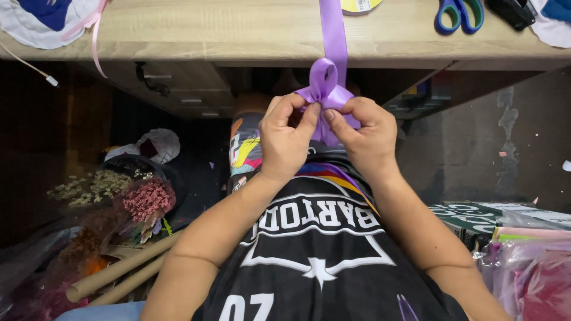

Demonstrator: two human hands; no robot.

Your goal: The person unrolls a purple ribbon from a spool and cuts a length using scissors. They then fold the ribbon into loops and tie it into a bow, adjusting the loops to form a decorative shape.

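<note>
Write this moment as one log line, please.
left hand: pinching glossy purple ribbon bow | right hand: pinching same bow | ribbon tail: runs up over wooden table edge

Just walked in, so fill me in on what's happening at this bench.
A person seated at a wooden table is working a purple ribbon with both bare hands. The left hand and right hand pinch a looped bow in front of the table edge, while the ribbon's tail runs up across the tabletop. Blue-handled scissors lie on the table to the right. Dried flowers and cardboard tubes sit on the floor to the left.
</note>
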